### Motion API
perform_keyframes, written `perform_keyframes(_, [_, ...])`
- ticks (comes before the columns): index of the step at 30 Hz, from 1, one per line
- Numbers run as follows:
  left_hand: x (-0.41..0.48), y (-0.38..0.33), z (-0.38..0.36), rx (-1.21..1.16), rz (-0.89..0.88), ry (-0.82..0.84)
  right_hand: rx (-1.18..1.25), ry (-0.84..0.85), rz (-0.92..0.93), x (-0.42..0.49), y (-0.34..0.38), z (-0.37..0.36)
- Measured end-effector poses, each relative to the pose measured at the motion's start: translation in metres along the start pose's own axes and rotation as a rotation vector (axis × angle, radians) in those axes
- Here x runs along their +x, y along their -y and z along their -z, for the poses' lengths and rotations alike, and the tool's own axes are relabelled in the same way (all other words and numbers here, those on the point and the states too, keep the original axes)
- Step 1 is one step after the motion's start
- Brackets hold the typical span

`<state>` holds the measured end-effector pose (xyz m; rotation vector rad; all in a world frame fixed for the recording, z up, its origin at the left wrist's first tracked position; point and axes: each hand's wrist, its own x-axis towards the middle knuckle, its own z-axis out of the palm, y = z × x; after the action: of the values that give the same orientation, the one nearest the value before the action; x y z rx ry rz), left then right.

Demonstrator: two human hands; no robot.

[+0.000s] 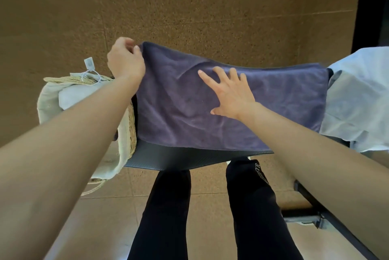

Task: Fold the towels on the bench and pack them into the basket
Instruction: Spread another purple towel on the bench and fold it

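- Head view: the purple towel (273, 101) lies spread on the dark counter (179, 158) at the frame's centre, beside the basket (128, 131) at the left.
- The left hand (126, 59), arm stretched forward, pinches the towel's far left corner with curled fingers.
- The right hand (231, 93) rests flat on the towel's middle, fingers spread apart.

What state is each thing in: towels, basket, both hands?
Purple towel, spread flat on the bench.
Light blue towel, lying loose to its right.
Basket, upright, a pale folded towel inside.
Left hand, pinching the purple towel's far left corner.
Right hand, fingers spread, pressing on the purple towel.
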<state>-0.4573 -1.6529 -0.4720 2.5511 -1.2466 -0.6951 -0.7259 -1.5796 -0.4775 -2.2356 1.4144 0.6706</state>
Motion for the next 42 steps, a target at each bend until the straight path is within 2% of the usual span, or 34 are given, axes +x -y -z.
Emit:
perform_keyframes(2, [-0.002, 0.004, -0.005, 0.064, 0.026, -0.03, 0.0, -0.011, 0.0, 0.0, -0.005, -0.001])
perform_keyframes(3, [-0.011, 0.007, -0.008, 0.103, -0.041, -0.035, 0.003, -0.01, -0.004, 0.0, -0.008, -0.003])
perform_keyframes(6, [-0.06, 0.02, -0.019, 0.191, -0.436, 0.059, 0.032, -0.011, -0.014, -0.006, -0.011, -0.009])
perform_keyframes(8, [-0.094, 0.035, -0.028, 0.251, -0.558, 0.193, 0.047, -0.017, -0.012, -0.01, -0.011, -0.012])
perform_keyframes(11, [-0.126, 0.058, -0.033, 0.393, -0.494, 0.321, 0.077, -0.01, -0.014, -0.012, -0.013, -0.014])
perform_keyframes(16, [-0.131, 0.065, -0.03, 0.495, -0.329, 0.337, 0.177, 0.07, -0.165, 0.004, -0.029, -0.007])
perform_keyframes(19, [-0.129, 0.053, -0.029, 0.48, -0.282, 0.335, 0.263, 0.105, -0.175, 0.006, -0.038, 0.0])
perform_keyframes(22, [-0.131, 0.037, -0.029, 0.463, -0.341, 0.248, 0.417, -0.053, -0.192, -0.013, -0.045, 0.001])
perform_keyframes(26, [-0.166, 0.009, -0.047, 0.276, -0.568, 0.216, 0.648, -0.368, -0.493, -0.062, -0.076, -0.021])
perform_keyframes(28, [-0.201, -0.009, -0.065, 0.174, -0.624, 0.285, 0.739, -0.434, -0.66, -0.09, -0.103, -0.036])
perform_keyframes(30, [-0.241, -0.027, -0.083, 0.084, -0.597, 0.413, 0.785, -0.412, -0.756, -0.114, -0.129, -0.052])
perform_keyframes(35, [-0.332, -0.074, -0.128, 0.117, -0.461, 0.891, 0.791, -0.326, -0.798, -0.134, -0.174, -0.076])
perform_keyframes(38, [-0.365, -0.099, -0.15, 0.107, -0.484, 0.981, 0.745, -0.347, -0.783, -0.125, -0.192, -0.075])
perform_keyframes(42, [-0.393, -0.13, -0.18, 0.148, -0.592, 0.98, 0.772, -0.317, -0.778, -0.114, -0.216, -0.072])
